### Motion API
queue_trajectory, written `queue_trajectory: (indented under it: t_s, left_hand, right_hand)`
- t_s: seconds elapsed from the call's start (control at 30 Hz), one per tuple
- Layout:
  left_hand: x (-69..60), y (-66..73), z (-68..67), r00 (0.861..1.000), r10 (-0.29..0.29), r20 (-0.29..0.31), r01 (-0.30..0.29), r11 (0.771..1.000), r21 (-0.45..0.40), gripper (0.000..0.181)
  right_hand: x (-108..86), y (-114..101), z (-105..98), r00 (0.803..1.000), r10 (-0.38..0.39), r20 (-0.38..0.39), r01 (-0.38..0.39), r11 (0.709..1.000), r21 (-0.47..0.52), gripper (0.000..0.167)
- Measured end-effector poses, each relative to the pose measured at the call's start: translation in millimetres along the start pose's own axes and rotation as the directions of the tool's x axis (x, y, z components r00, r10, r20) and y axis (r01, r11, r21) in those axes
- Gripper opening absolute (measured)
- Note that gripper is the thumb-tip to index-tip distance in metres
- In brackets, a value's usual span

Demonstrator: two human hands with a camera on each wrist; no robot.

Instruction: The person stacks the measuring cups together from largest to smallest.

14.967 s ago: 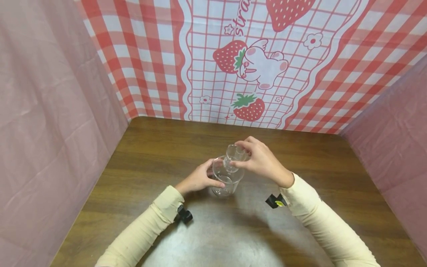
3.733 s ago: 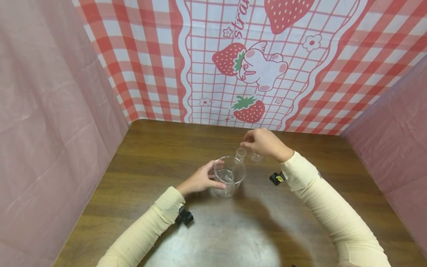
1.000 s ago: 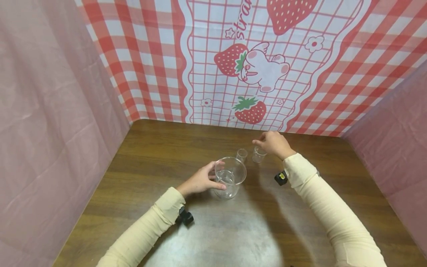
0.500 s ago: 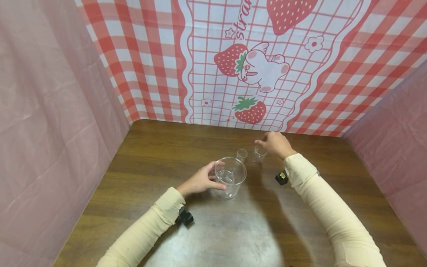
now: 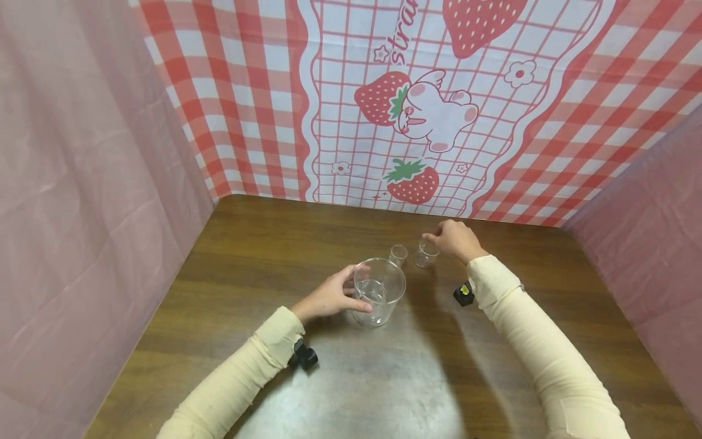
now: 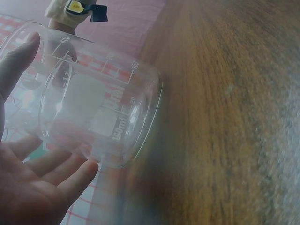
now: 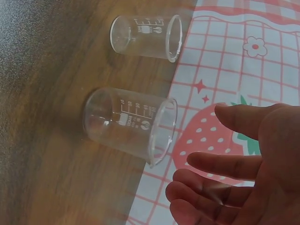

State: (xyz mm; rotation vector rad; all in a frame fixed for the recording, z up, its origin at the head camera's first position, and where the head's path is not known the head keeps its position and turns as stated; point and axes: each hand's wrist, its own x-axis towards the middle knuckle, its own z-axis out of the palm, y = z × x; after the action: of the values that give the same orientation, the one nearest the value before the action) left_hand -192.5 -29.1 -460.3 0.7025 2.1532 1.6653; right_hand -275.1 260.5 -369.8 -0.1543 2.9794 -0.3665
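Near the middle of the head view, the left hand [image 5: 329,296] grips the large beaker [image 5: 397,286] round its left side, thumb on the near side and fingers round the back. The large beaker stands upright on the tabletop [image 5: 263,256], with the inner beaker [image 5: 373,292] sitting inside it; white measuring marks show through the glass in the left wrist view.

Just behind the large beaker's rim, slightly right of the frame's centre, stands the narrow beaker [image 5: 398,255]. To its right stands the wider beaker [image 5: 426,255], the two apart and upright. The right hand [image 5: 455,239] is just beside the wider beaker; the right wrist view shows its fingers loosely bent, holding nothing, apart from the glass.

Both sleeves [image 5: 241,381] are pale yellow. A red-and-white strawberry cloth [image 5: 263,110] hangs across the top of the frame, and a pink curtain [image 5: 93,183] fills the left edge.
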Motion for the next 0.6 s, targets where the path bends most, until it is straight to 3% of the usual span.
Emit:
queue_trajectory:
  t_s: [0.43, 0.6]
  left_hand:
    - [-0.9, 0.5, 0.9, 1.0, -0.003, -0.001, 0.003, 1.0, -0.003, 0.08]
    - [-0.3, -1.0, 0.4, 1.0, -0.004, -0.001, 0.004, 1.0, -0.003, 0.08]
  right_hand:
    - [2.9, 2, 9, 0.998, 0.036, 0.058, -0.035, 0.999, -0.028, 0.05]
    - [4.0, 2, 14, 0.996, 0.058, 0.071, -0.056, 0.998, -0.037, 0.057]
